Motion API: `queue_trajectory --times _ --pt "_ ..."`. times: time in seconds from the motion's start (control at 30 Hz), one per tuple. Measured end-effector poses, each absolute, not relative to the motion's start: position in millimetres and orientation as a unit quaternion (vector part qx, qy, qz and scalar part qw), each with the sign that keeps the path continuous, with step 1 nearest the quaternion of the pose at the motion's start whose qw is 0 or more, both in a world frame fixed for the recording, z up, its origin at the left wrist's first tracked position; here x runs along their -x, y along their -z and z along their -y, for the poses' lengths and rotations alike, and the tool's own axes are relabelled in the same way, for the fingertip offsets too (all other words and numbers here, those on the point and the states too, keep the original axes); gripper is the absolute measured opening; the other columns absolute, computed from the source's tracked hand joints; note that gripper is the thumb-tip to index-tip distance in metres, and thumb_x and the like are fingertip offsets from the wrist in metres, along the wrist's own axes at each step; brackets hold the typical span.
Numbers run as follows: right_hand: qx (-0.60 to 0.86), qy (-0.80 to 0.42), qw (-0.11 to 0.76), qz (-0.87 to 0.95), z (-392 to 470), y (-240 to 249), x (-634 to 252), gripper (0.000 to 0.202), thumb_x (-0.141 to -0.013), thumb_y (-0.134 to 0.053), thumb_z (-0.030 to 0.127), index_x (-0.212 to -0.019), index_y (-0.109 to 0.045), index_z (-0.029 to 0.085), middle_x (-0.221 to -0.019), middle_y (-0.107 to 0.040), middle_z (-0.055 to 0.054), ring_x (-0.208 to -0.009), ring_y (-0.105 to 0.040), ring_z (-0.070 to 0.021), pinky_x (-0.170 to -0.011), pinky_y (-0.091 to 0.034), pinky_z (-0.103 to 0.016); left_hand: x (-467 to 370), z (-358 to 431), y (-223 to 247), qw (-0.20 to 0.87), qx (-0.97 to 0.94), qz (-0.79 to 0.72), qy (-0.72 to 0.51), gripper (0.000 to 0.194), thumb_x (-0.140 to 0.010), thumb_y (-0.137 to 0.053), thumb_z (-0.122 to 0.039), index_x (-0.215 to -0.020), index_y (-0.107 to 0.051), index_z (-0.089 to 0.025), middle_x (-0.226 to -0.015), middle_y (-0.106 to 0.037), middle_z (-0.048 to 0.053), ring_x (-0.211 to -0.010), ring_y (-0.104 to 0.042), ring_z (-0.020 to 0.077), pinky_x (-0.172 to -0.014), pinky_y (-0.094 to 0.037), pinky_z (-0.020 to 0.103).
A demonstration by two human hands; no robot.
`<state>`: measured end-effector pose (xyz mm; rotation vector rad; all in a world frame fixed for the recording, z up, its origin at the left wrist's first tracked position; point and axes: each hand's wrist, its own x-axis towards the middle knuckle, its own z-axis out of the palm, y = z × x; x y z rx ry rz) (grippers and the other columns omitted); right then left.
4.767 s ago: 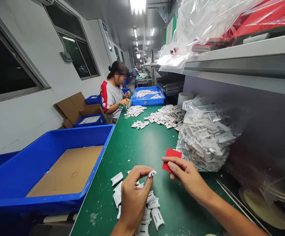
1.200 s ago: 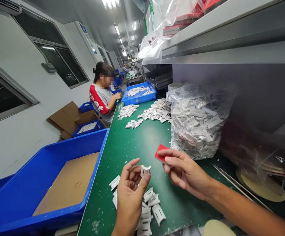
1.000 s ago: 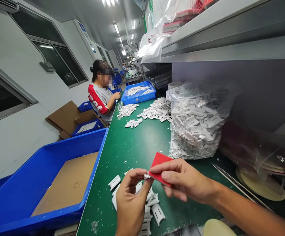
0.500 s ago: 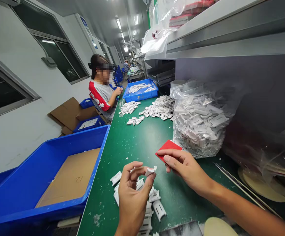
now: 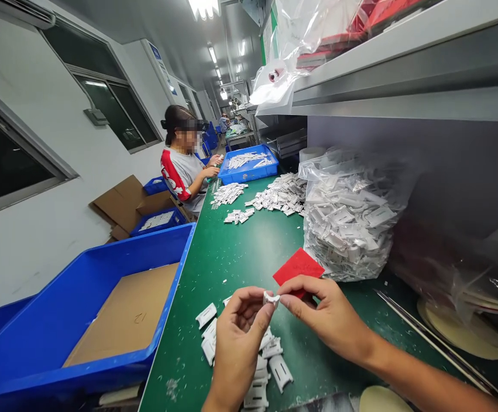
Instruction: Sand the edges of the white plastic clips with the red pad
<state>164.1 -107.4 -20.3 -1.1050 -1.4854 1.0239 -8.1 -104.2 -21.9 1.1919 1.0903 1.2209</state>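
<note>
Between thumb and fingers, my left hand [image 5: 242, 337] holds a small white curved part [image 5: 271, 298] above the green table [image 5: 232, 252]. The thumb and forefinger of my right hand [image 5: 332, 317] pinch the part's right end. A red square sheet [image 5: 297, 266] lies on the table just behind my right hand, partly covered by its fingers. Below and around my left hand are several loose white plastic parts [image 5: 280, 372], some hidden by the hand.
A clear bag full of white parts [image 5: 347, 223] stands at the right. Farther back are white piles [image 5: 281, 193] and a blue tray [image 5: 249, 163], with a seated person [image 5: 184, 160] beside them. A large blue bin [image 5: 115, 246] is at the left, a shelf [image 5: 403, 80] overhead.
My right hand has let go of the red sheet, which now lies on the table, and has moved left onto the white part. The view has tilted slightly.
</note>
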Motion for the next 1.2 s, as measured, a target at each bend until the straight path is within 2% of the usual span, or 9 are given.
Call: queue_trajectory --times 0.13,0.33,0.67,1.2 --pt "0.468 -0.368 0.493 0.635 108.5 22.3 -165.4 0.019 -0.089 -0.067 0.039 -0.088 -0.074 0.021 -0.071 -0.068 -0.001 -0.06 -0.052 -0.0133 -0.055 -0.038 -0.026 10.1 104.0 24.4 0.563 -0.477 -0.456 -0.497 0.026 -0.075 -0.08 -0.031 -0.093 -0.069 -0.017 -0.087 -0.074 0.006 -0.079 -0.068 0.0163 -0.074 -0.054 0.024" --pt "0.435 -0.297 0.513 0.678 111.4 22.1 -166.1 0.013 -0.09 -0.066 0.032 -0.087 -0.072 0.021 -0.07 -0.068 0.0 -0.059 -0.055 -0.0122 -0.056 -0.039 -0.025 13.5 103.7 28.8 0.606 -0.44 -0.436 -0.499 0.025 -0.077 -0.079 -0.03 -0.098 -0.072 -0.018 -0.084 -0.073 0.004 -0.076 -0.067 0.0145 -0.074 -0.054 0.023" --pt "0.412 -0.25 0.509 0.713 112.7 18.0 -166.7 0.014 -0.091 -0.065 0.028 -0.082 -0.07 0.019 -0.065 -0.063 0.001 -0.055 -0.049 -0.01 -0.053 -0.036 -0.024 15.6 105.3 25.5 0.612 -0.432 -0.438 -0.497 0.025 -0.076 -0.081 -0.03 -0.097 -0.074 -0.018 -0.084 -0.073 0.004 -0.076 -0.066 0.0138 -0.074 -0.054 0.022" --pt "0.362 -0.199 0.556 0.722 111.8 20.5 -169.0 0.007 -0.088 -0.067 0.019 -0.082 -0.07 0.018 -0.068 -0.069 0.002 -0.055 -0.053 -0.0082 -0.055 -0.039 -0.021 11.3 105.7 23.5 0.622 -0.423 -0.425 -0.504 0.023 -0.073 -0.083 -0.031 -0.092 -0.076 -0.02 -0.081 -0.075 0.002 -0.071 -0.065 0.0107 -0.069 -0.052 0.018"
